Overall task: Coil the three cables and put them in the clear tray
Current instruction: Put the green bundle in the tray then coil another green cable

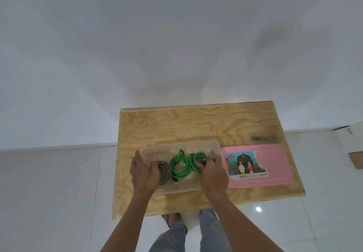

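The clear tray sits on the wooden table, near its front edge. Three coiled cables lie inside it: a grey cable at the left, a green cable in the middle, and a second green cable at the right. My left hand rests over the tray's left end, its fingers against the grey coil. My right hand is over the tray's right end, fingers pinched on the right green coil near its dark plug.
A pink lid with a printed label lies flat on the table just right of the tray. A cardboard box stands at the far right, off the table. White tiled floor surrounds the table; my legs are below its front edge.
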Available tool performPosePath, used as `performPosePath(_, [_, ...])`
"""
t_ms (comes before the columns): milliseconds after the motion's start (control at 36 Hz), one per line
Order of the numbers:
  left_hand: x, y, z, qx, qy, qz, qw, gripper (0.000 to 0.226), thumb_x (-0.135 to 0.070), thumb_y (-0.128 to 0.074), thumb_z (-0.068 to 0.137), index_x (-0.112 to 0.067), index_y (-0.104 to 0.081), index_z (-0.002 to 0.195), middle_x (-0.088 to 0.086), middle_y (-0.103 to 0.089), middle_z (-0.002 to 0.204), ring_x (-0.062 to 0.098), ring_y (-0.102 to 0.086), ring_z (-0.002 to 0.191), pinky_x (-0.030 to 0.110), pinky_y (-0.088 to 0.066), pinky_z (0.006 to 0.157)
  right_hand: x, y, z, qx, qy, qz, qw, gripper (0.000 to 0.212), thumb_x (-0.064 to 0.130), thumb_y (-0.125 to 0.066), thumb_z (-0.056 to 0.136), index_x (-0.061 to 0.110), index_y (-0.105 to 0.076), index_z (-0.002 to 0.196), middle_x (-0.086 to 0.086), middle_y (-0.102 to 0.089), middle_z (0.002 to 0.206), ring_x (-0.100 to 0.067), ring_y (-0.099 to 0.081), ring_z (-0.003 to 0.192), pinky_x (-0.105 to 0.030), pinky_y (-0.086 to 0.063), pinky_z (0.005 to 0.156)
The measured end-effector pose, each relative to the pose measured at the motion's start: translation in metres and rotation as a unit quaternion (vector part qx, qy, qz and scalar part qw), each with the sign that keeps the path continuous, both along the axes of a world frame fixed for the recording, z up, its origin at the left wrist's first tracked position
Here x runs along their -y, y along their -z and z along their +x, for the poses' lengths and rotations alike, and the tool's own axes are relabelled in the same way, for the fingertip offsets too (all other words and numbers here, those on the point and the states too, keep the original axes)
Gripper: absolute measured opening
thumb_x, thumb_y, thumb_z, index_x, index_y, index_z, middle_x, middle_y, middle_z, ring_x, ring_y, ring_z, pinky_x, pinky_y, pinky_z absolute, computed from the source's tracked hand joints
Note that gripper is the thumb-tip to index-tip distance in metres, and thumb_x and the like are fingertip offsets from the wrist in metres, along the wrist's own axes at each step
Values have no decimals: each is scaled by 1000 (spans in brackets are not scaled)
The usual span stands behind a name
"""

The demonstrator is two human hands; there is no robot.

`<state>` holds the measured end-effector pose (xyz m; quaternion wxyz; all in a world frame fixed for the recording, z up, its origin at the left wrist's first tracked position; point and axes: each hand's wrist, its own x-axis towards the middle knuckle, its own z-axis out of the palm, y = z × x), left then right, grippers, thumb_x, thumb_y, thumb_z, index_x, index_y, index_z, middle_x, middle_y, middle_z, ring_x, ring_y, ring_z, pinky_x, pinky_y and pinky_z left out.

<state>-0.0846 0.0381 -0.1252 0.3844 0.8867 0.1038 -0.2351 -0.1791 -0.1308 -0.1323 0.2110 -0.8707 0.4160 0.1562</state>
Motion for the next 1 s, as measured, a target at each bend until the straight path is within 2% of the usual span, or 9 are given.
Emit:
performPosePath(167, [1,-2,0,-5,2,-4,1000,75,-39,-51,99,-14,-11,157,15,-22,161,34,-21,148,54,-28,116,5,8,-1,25,4,2,1000,26,21,-40,105,13,-53,125,-8,-53,125,-33,-63,101,-44,-53,81])
performPosePath(278, [1,-2,-1,-2,9,-5,1000,76,-39,-51,99,-13,-11,157,15,-23,161,33,-21,148,52,-28,116,4,9,-1,24,19,22,999,40,23,-35,106,15,-41,145,-6,-51,134,-32,-59,114,-45,-50,91])
performPosePath(333, [1,-2,-1,-1,13,-4,1000,77,-39,-52,98,-12,-11,157,15,-24,161,33,-21,148,52,-27,116,4,7,1,4,-14,18,1000,50,14,-36,104,11,-30,153,-11,-41,148,-33,-54,124,-46,-49,95])
performPosePath(417, [1,-2,-1,-2,13,-5,1000,77,-38,-53,98,-13,-10,157,14,-25,161,34,-22,147,53,-28,116,4,4,3,-6,-32,23,999,56,8,-37,101,7,-23,155,-14,-33,155,-35,-50,130,-47,-49,96])
performPosePath(528, [1,-4,-1,-3,13,-3,1000,78,-39,-53,98,-13,-10,157,14,-26,161,33,-24,147,53,-28,116,5,3,5,4,-36,35,999,57,6,-41,98,6,-27,153,-16,-36,153,-37,-54,125,-46,-50,93])
performPosePath(750, [1,-6,-1,-1,25,5,1000,80,-42,-53,97,-13,-9,158,16,-28,159,35,-27,146,53,-30,115,9,-3,0,32,-45,72,996,36,18,-40,102,8,-47,136,-17,-37,149,-38,-54,122,-45,-46,97])
performPosePath(806, [1,-7,-1,-2,25,6,1000,80,-42,-54,97,-13,-9,158,16,-28,159,35,-26,146,53,-30,115,10,-6,-2,21,-50,69,996,41,15,-42,100,9,-46,140,-14,-32,153,-37,-51,127,-44,-46,100])
performPosePath(917, [1,-8,0,-6,24,4,1000,80,-42,-54,97,-14,-11,158,15,-29,159,35,-27,146,52,-30,115,12,-10,-6,-12,-66,61,996,57,4,-45,94,13,-38,150,-13,-34,149,-34,-53,126,-44,-47,99])
performPosePath(1000, [0,-9,1,-7,21,4,1000,79,-40,-55,96,-14,-12,158,16,-30,158,35,-29,145,52,-31,114,12,-12,-8,-27,-75,42,996,50,3,-40,98,11,-40,148,-14,-35,146,-33,-54,123,-42,-48,97])
